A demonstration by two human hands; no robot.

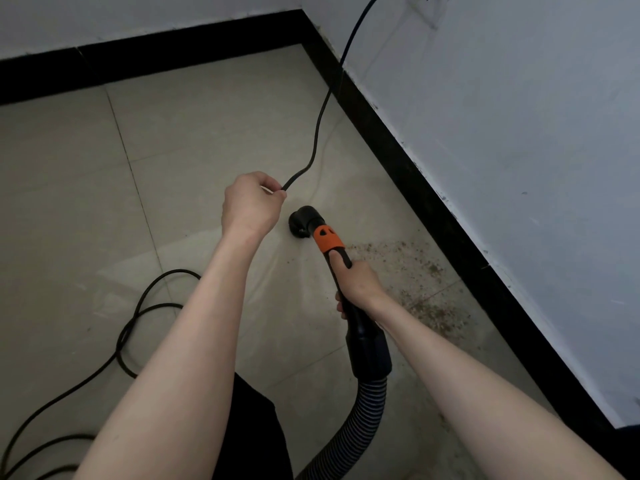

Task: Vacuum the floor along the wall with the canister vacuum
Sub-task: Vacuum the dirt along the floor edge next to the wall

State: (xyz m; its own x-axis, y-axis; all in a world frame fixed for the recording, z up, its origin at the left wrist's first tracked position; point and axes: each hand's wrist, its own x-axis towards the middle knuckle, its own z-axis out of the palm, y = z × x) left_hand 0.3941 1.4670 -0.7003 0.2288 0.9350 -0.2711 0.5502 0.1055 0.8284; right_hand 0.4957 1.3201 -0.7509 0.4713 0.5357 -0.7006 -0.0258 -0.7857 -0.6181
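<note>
The ribbed hose [360, 417] enters from the lower edge and joins the black wand handle [363, 337], the reference point for all positions below. The right hand [358, 284] grips the wand handle just above the hose joint, fingers curled round it and thumb laid along its upper side toward the orange collar [329, 240]. Beyond the collar, the black nozzle [304, 220] sits on the tiled floor [86, 202]. To the right of the wand handle, a patch of brown debris [422, 285] is scattered over the tiles, reaching toward the black baseboard [450, 216] along the white wall [519, 116]. To the left of the wand handle and beyond it, the left hand [251, 202] is raised, its fingertips pinching the black power cord [320, 112]. From the pinch the cord rises toward the wall outlet [429, 8] at the top edge. Further cord lies in loose loops on the tiles well to the left of the wand handle.
</note>
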